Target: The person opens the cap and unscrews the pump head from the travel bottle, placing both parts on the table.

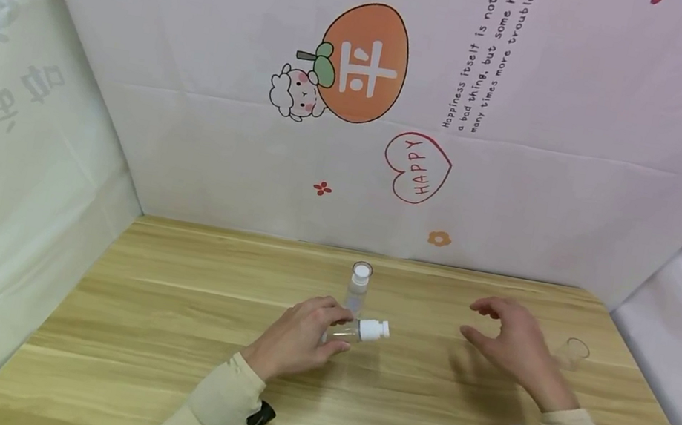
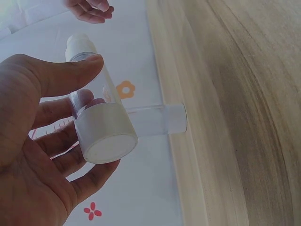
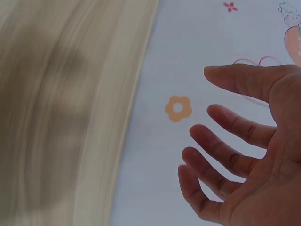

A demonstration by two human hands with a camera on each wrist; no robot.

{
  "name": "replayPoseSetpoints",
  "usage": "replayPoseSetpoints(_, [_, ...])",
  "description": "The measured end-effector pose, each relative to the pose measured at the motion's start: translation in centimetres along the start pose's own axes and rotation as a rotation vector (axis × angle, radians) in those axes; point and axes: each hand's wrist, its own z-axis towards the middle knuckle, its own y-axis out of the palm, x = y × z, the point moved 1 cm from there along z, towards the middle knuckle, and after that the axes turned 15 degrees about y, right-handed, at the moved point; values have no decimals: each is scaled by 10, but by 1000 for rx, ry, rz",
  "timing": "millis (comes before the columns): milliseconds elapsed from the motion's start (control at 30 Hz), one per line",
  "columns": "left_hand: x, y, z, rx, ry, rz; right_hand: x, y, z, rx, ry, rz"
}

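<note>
My left hand grips a clear pump bottle with a white pump top, which lies over on its side and points right. In the left wrist view the bottle's white base faces the camera, the thumb lies across its clear body and the other fingers curl round behind. Just beyond it a second clear pump bottle with a white top stands upright on the table. Off to the right, my right hand hovers over the table with loosely bent fingers and nothing in them.
A transparent cup-like piece with a round rim stands beside the right wrist, near the table's right edge. The wooden table ends at a printed white cloth backdrop. Cloth walls also rise at both sides.
</note>
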Motion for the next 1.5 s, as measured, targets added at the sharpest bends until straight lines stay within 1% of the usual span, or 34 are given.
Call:
replayPoseSetpoints(200, [1, 0, 1, 4, 2, 5, -18, 3, -6, -22, -75, 13])
replayPoseSetpoints(367, [1, -1, 2, 3, 4, 5, -30, 3, -10, -25, -111, 43])
replayPoseSetpoints(533, [2, -1, 2, 1, 5, 8, -39, 6, -14, -34, -121, 122])
replayPoseSetpoints(667, [2, -1, 2, -2, 6, 12, -45, 9, -16, -61, -127, 201])
replayPoseSetpoints(833, [2, -1, 3, -3, 4, 17, -51, 14, -20, -125, -121, 290])
replayPoseSetpoints(1033, [3, -1, 4, 4, 10, 11, -58, 20, -21, -192, -116, 373])
replayPoseSetpoints(1233, [4, -1, 6, 11, 16, 11, -62, 27, -22, -248, -91, 457])
replayPoseSetpoints(1500, [7, -1, 8, 6, 14, 3, -66, 38, -24, -325, -43, 529])
